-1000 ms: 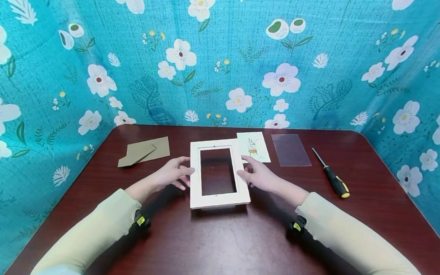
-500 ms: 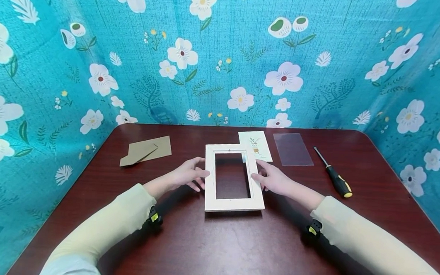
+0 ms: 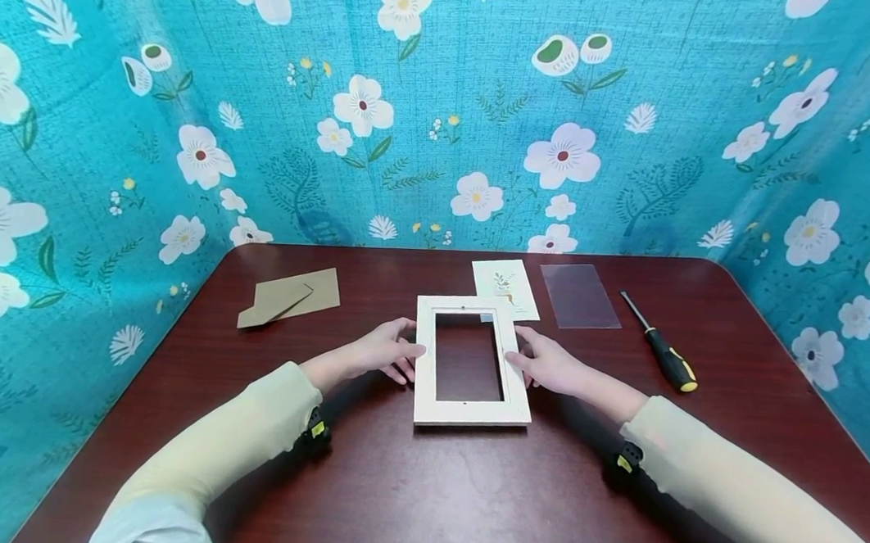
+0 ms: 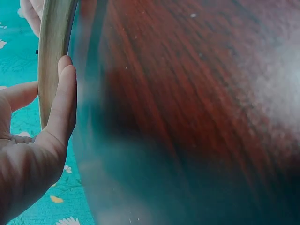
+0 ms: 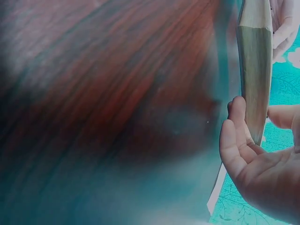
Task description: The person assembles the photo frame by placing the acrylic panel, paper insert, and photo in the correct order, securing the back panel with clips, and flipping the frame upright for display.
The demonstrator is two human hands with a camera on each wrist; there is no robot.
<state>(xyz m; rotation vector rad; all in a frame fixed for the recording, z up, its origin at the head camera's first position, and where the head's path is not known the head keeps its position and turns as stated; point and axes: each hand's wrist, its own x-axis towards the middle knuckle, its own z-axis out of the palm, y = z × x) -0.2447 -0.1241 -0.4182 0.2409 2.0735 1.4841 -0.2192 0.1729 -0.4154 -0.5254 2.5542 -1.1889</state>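
A white picture frame (image 3: pixel 424 386) with an open middle is held by both hands just above the table. My left hand (image 3: pixel 385 349) pinches its left side, thumb on the upper face and fingers beneath. On the opposite side my right hand (image 3: pixel 550 363) grips it the same way. In the left wrist view the wooden edge of the frame (image 4: pixel 52 51) runs between thumb and fingers of the left hand (image 4: pixel 40 136). The right wrist view shows the frame's edge (image 5: pixel 255 70) between the right hand's (image 5: pixel 262 168) thumb and fingertips.
Behind the frame lies a printed card (image 3: pixel 518 296), partly overlapped by it. Farther right are a clear plastic sheet (image 3: pixel 580 296) and a screwdriver (image 3: pixel 663 349). A brown backing board with a stand (image 3: pixel 297 295) lies at left on the dark red table (image 3: pixel 423 500). A floral curtain (image 3: pixel 428 123) hangs behind.
Both hands have carried the picture frame to the right and a little toward the near side, uncovering the left part of the card's area. The other objects stay in place.
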